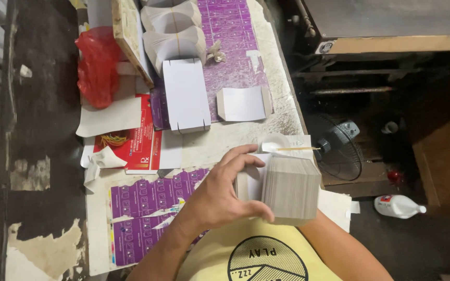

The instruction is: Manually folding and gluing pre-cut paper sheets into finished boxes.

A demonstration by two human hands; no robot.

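Thick grey-edged stack of flat white card blanks, loose and prone to fan, gripped by left hand fingers across its side; right hand hidden behind, grip unclear.

single head-worn view, looking steeply down from above the person's chest onto the desk. the near edge of the frame takes in the yellow shirt; the far edge reaches stacked white card blanks. the left hand sits close under the lens. the floor with a fan fills the right side.
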